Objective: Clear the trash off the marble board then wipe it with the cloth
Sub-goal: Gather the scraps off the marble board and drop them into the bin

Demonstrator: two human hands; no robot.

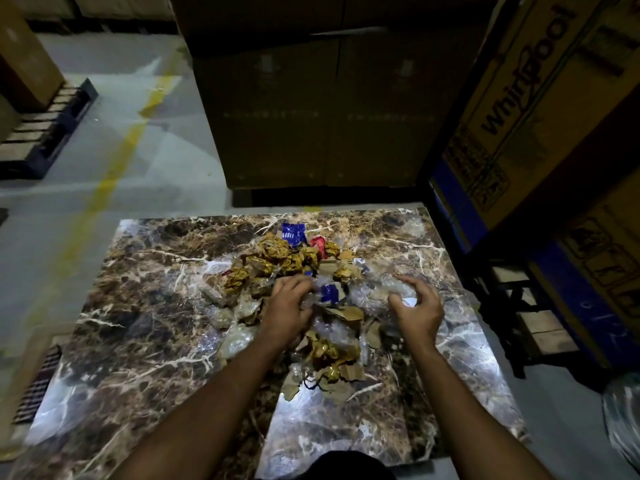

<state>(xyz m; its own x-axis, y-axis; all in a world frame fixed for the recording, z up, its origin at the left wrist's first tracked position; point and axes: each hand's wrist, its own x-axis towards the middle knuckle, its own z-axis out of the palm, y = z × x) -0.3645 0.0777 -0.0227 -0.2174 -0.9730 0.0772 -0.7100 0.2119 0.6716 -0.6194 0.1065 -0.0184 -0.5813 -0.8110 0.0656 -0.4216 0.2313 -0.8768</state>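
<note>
The trash (pixel 304 299) lies mid-board (pixel 138 306), its long axis running from the near edge away toward the boxes (pixel 311 98). The left hand (pixel 289 308) rests on the heap, fingers curled into it (grip unclear); the right (pixel 417 306) hovers spread at its right edge.

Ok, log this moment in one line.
step: clearing | left hand: in trash pile | right hand: over clear plastic | marble board: unwiped
</note>
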